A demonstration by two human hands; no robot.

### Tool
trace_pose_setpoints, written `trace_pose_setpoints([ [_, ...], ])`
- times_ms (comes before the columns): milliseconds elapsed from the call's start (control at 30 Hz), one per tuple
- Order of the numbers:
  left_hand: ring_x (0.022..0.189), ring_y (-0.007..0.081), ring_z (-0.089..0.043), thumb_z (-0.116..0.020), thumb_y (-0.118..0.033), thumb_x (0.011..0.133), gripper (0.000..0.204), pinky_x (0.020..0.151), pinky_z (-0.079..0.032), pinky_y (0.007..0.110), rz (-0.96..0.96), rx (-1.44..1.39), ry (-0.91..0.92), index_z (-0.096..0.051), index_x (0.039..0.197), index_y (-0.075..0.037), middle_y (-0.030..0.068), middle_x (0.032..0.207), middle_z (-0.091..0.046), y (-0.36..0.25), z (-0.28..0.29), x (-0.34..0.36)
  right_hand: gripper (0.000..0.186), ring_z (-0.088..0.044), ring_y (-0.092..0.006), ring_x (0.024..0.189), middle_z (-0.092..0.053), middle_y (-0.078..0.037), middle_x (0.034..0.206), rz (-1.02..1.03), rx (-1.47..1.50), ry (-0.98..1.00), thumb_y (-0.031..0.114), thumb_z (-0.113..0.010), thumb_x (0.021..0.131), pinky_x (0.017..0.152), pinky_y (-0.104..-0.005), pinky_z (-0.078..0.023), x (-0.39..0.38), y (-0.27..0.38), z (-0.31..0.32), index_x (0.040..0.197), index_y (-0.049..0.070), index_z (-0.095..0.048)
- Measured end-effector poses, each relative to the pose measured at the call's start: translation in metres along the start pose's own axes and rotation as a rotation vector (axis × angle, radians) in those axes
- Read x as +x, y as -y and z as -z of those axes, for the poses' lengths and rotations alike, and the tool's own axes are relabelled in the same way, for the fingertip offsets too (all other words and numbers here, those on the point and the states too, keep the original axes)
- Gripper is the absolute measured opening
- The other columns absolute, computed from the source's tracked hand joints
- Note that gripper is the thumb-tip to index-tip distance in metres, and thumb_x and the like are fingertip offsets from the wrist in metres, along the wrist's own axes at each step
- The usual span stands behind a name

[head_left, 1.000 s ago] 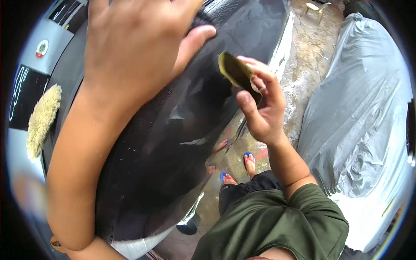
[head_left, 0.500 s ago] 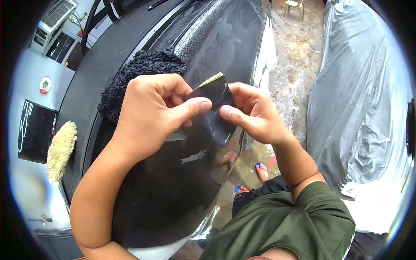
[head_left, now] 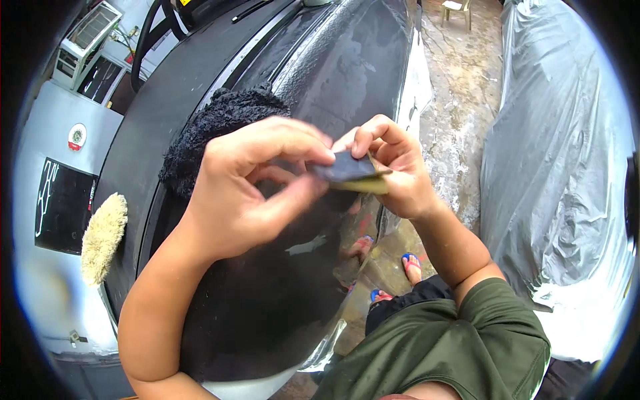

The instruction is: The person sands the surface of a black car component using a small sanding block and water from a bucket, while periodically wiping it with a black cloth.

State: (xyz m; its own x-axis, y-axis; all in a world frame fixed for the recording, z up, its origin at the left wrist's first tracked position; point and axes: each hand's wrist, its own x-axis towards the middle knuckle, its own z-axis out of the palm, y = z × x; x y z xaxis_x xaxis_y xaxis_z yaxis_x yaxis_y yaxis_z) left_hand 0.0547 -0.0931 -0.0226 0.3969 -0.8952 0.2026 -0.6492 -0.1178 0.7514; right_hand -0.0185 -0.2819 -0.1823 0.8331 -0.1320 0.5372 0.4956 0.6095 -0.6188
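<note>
A small folded piece of sandpaper (head_left: 350, 168), dark on its upper face and yellowish along the lower edge, is held up in front of me over a glossy dark car panel (head_left: 260, 320). My right hand (head_left: 393, 160) grips its right end, the thumb on top and the fingers curled. At the opposite end is my left hand (head_left: 247, 180), its index fingertip against the sandpaper and its thumb smeared by motion just below. Behind my left hand, a black shaggy cloth or mitt (head_left: 213, 127) lies on the car.
A cream fluffy pad (head_left: 105, 239) rests at the car's left side. To the right stands a large shape under a grey plastic cover (head_left: 547, 173). A stained concrete floor (head_left: 457, 93) runs between, with a small chair (head_left: 457, 13) at the far end. My sandalled feet (head_left: 411, 265) show below.
The sandpaper has turned from nearly upright to almost level, its yellowish side now facing me below. My right thumb has shifted up, and my left fingers have moved along its left end.
</note>
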Motion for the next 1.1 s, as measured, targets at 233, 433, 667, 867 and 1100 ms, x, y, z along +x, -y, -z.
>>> trace_pose_setpoints([
  [233,0.115,0.0178,-0.07,-0.076,0.008,0.093,0.036,0.097,-0.06,0.029,0.197,-0.174,-0.111,-0.072,0.128,0.003,0.0171,0.134,-0.068,0.001,-0.002,-0.001,0.034,-0.074,-0.0243,0.107,-0.07,-0.021,0.128,-0.071,0.277,-0.058,0.003,-0.059,0.105,0.081,-0.0379,-0.067,0.009,0.009,-0.008,0.139,0.002,-0.056],
  [433,0.106,0.0123,-0.07,-0.084,0.006,0.089,0.047,0.089,-0.062,0.025,0.231,-0.004,-0.206,-0.066,0.132,0.002,0.0071,0.114,-0.068,-0.007,-0.001,-0.001,0.044,-0.07,-0.0119,0.096,-0.069,-0.01,0.124,0.038,-0.06,-0.307,0.013,-0.073,0.104,0.075,-0.0295,-0.064,0.002,-0.008,-0.049,0.143,-0.001,-0.059],
  [667,0.081,0.0093,-0.071,-0.08,-0.008,0.1,0.015,0.073,-0.058,0.024,0.38,-0.022,-0.225,-0.079,0.108,0.004,0.0052,0.092,-0.078,-0.01,-0.004,0.0,0.03,-0.07,-0.0079,0.088,-0.074,-0.005,0.11,-0.028,-0.042,-0.348,0.015,-0.079,0.101,0.07,-0.0229,-0.058,0.007,-0.008,-0.042,0.126,0.001,-0.07],
  [867,0.08,0.0065,-0.068,-0.081,-0.006,0.098,0.014,0.073,-0.054,0.021,0.148,-0.039,-0.34,-0.078,0.11,0.002,0.0037,0.096,-0.078,-0.012,-0.004,-0.003,0.032,-0.066,-0.024,0.124,-0.069,-0.015,0.126,0.166,0.563,-0.36,0.0,-0.067,0.104,0.108,-0.0443,-0.053,0.004,-0.028,-0.079,0.135,0.004,-0.06],
  [1100,0.098,0.0143,-0.073,-0.083,-0.019,0.097,0.024,0.089,-0.055,0.029,-0.2,1.012,-0.441,-0.078,0.115,-0.005,0.0067,0.109,-0.079,-0.019,0.041,0.007,0.036,-0.071,-0.0366,0.106,-0.074,-0.011,0.109,0.998,-1.074,-0.195,-0.006,-0.083,0.075,0.092,-0.0441,-0.06,0.04,-0.046,0.003,0.108,0.008,-0.083],
])
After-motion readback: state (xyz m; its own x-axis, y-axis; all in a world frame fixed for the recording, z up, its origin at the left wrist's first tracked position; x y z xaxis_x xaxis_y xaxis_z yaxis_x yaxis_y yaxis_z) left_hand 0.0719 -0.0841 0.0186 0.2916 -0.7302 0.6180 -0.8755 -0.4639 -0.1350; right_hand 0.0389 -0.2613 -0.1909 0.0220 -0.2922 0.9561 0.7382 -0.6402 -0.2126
